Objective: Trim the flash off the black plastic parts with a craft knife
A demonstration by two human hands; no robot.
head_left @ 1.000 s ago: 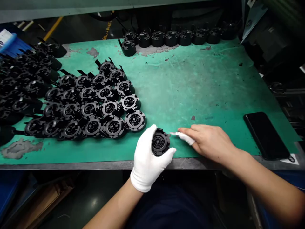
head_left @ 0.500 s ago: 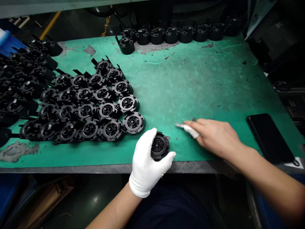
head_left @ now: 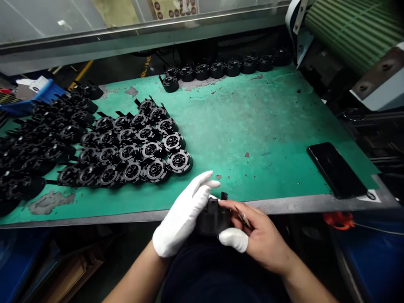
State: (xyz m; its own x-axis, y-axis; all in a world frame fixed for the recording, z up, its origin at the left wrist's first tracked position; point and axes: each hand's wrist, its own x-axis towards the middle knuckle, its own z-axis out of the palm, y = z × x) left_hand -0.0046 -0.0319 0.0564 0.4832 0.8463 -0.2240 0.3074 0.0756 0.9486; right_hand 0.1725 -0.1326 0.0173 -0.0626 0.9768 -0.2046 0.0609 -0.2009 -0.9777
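Both my hands are around one black round plastic housing [head_left: 212, 222], held at the bench's front edge with its side wall towards me and an upright tab at its top. My left hand [head_left: 184, 212], in a white glove, holds its left side; some of the fingers stretch up past it. My right hand [head_left: 257, 231] grips the right side, with a white cover on the thumb and the forefinger on top. A small metal tool [head_left: 243, 218] lies within its curled fingers; its kind is hidden.
Rows of similar black housings [head_left: 132, 170] stand on the green mat [head_left: 240, 126] to the left, and another row [head_left: 217, 70] lines the back. A black phone [head_left: 337, 168] lies at right. A blue bin [head_left: 47, 94] is at far left, a green ribbed roller [head_left: 356, 33] at upper right.
The housing has come off the mat towards me and turned so its side shows. My right hand has moved left and closed on it. The camera view has shifted, showing more of the back.
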